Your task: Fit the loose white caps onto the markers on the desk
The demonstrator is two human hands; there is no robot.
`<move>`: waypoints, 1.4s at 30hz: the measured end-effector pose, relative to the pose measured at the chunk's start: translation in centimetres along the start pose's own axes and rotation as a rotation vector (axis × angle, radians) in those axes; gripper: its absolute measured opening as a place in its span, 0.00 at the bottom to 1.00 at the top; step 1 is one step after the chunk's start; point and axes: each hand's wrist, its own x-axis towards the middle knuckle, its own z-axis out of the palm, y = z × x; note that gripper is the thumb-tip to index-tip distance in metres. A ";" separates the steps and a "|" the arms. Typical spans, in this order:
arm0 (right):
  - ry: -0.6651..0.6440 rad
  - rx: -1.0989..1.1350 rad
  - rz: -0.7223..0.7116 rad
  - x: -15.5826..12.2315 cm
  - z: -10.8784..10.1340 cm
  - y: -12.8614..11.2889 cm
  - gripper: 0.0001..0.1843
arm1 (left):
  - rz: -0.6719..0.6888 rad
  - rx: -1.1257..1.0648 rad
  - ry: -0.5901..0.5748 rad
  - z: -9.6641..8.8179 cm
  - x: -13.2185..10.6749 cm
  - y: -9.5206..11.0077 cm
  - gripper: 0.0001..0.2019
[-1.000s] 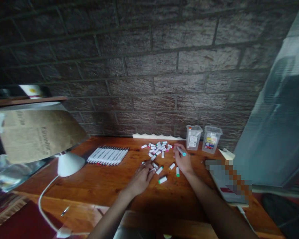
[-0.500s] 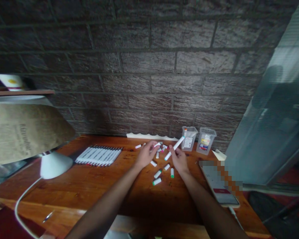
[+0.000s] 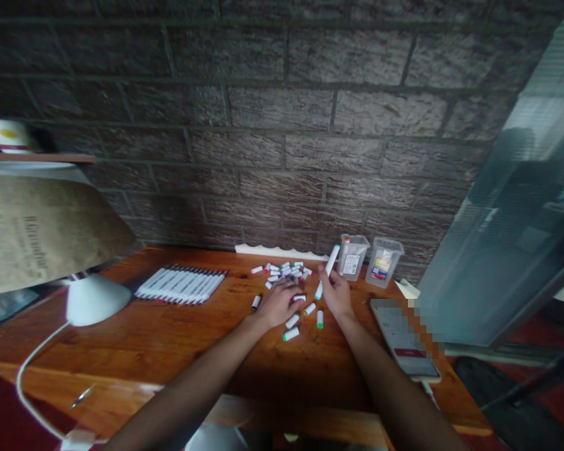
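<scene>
My right hand [image 3: 336, 293] is closed round a white marker [image 3: 331, 262] with light blue ends, held at a steep slant. To its left, my left hand [image 3: 278, 304] reaches palm down over the near side of a pile of short white marker caps [image 3: 286, 270] with coloured ends. Its fingers are partly stretched out, and a pink-ended cap [image 3: 299, 299] lies by the thumb and fingers; whether they touch it I cannot tell. Green-ended caps [image 3: 291, 334] lie closer to me, and a black-ended cap [image 3: 256, 303] is left of the hand.
Several white markers [image 3: 181, 285] lie in a row on the wooden table [image 3: 207, 344]. Two clear plastic tubs [image 3: 384, 262] stand at the back right, one holding an orange-tipped marker. A lamp [image 3: 96, 299] is at the left, a tablet [image 3: 404, 341] at the right.
My left hand has moved down and spread over the caps; the cap it pinched is no longer in its fingers. The marker in my right hand has turned steeper. The view has shifted slightly.
</scene>
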 end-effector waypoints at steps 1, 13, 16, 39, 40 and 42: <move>0.001 0.005 -0.010 0.0 0.0 0.0 0.29 | 0.003 0.013 0.033 -0.1 0.0 0.1 0.10; 0.024 0.056 -0.028 0.4 -0.7 -0.3 0.27 | -0.152 0.070 -0.068 -1.9 -0.7 0.2 0.42; -0.012 0.131 0.067 0.6 -0.8 0.0 0.28 | -0.392 0.106 -0.161 -2.8 -1.0 -0.8 0.49; -0.617 -0.253 -0.220 -1.4 -1.7 -2.7 0.22 | -0.278 -0.491 0.495 -2.3 0.0 0.4 0.21; -0.586 -0.212 -0.218 -1.3 -1.7 -2.7 0.21 | -0.289 -0.508 0.513 -2.3 0.1 0.3 0.20; -0.484 -0.055 -0.190 -1.1 -1.7 -2.9 0.20 | -0.310 -0.533 0.552 -2.4 0.2 0.1 0.17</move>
